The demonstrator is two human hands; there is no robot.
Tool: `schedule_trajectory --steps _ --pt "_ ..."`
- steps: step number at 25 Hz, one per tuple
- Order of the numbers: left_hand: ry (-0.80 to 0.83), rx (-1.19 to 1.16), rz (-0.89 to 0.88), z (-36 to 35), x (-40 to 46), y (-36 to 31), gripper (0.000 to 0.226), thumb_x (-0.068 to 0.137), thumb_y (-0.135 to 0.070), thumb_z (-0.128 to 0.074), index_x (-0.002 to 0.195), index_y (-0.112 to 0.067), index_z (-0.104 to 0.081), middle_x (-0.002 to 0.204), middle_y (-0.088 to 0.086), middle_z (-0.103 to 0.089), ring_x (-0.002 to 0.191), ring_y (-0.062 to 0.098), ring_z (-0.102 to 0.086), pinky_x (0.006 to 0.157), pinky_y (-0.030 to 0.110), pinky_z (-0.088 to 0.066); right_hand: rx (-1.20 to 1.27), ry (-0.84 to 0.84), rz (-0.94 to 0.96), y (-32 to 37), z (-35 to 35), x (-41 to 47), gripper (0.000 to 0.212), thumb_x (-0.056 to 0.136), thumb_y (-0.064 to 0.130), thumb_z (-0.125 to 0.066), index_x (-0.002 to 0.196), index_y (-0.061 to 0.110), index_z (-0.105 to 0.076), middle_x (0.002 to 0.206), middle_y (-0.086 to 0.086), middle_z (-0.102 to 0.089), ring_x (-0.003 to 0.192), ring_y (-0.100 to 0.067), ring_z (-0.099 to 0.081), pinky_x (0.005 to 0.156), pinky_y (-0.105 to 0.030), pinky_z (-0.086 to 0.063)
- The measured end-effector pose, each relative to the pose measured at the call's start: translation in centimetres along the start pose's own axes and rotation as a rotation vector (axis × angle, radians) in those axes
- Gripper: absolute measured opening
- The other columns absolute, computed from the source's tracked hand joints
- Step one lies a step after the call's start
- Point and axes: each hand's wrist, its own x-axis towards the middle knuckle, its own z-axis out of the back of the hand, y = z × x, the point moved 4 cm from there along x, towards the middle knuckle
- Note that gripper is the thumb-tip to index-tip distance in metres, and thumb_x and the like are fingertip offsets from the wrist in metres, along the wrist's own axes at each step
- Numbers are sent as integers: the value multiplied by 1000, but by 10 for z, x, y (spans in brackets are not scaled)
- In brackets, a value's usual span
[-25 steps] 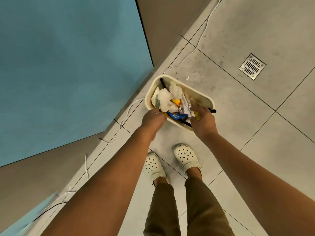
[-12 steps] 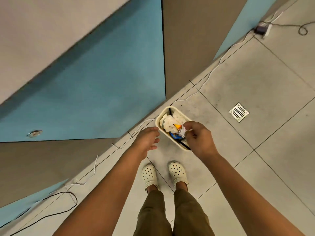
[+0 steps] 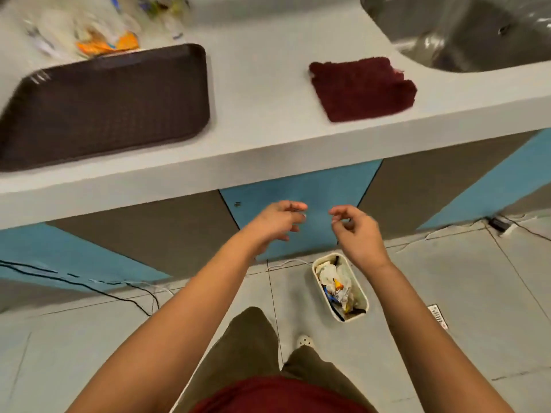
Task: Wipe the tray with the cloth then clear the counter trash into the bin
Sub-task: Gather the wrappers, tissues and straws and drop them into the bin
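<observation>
Head view: looking down past both arms at counter edge and floor.
Tray: dark, textured, lying flat on the counter at left, near edge almost at the counter's front lip; within easy reach for wiping, nothing visible on it.
Cloth: maroon, folded roughly square, flat on the counter between tray and sink; parked beside the basin, probably so it stays handy and can be rinsed.
Counter trash: blurred heap of clear wrappers and something orange, just behind the tray's far rim; not yet cleared, judging by the pile.
Bin: small cream tub on the floor tiles, close to the cabinet front, below the right wrist; already holds crumpled paper and wrappers; set low and near the feet, likely so scraps can be dropped straight down.
Left hand: in the air below the counter lip, fingers loosely spread, gripping nothing.
Right hand: alongside, a small gap between the two, fingers loosely curled, nothing visible in them.
Hands' placement: both free and raised between bin and counter, a pose that suits reaching up for the remaining trash.
Cables: thin black and white leads trailing along the floor by the cabinet base; a trip risk near the feet.
Floor drain: metal grate right of the bin.
</observation>
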Motion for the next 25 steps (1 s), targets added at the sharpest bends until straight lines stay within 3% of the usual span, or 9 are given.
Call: schedule_trajectory --steps 3,6,12,17,25 --pt "-112 -89 -173 59 -37 -35 17 92 -17 -52 105 -27 -55 91 -10 -58 82 8 -57 68 24 -44 -3 75 161 77 -21 9 22 87 1 -52 95 18 -63 75 13 -57 54 0 -50 46 -8 -38" --pt "-231 -166 -284 121 -63 -55 16 91 -17 -53 100 -29 -58 92 -11 -59 80 7 -58 65 23 -45 19 95 293 145 -46 22 21 87 2 -52 90 21 -62 74 12 -57 44 4 -47 42 -6 -33" --pt "-415 -278 -357 244 -89 -58 17 91 -20 -52 94 -35 -60 99 -7 -63 86 8 -61 65 23 -48 18 138 348 226 -126 47 24 88 8 -53 83 30 -61 79 12 -59 40 1 -42 44 -6 -34" --pt "-579 -381 -355 345 -87 -60 18 90 -19 -52 93 -36 -60 102 -6 -63 89 9 -61 64 23 -47 -11 143 372 280 -185 75 22 88 10 -54 87 29 -63 76 11 -57 51 9 -50 52 -1 -37" --pt "-695 -412 -307 423 -48 -54 20 90 -14 -53 95 -31 -62 93 -8 -62 80 6 -60 58 19 -47 -52 56 290 290 -213 120 21 89 14 -55 87 32 -63 84 14 -62 70 3 -56 59 2 -39"
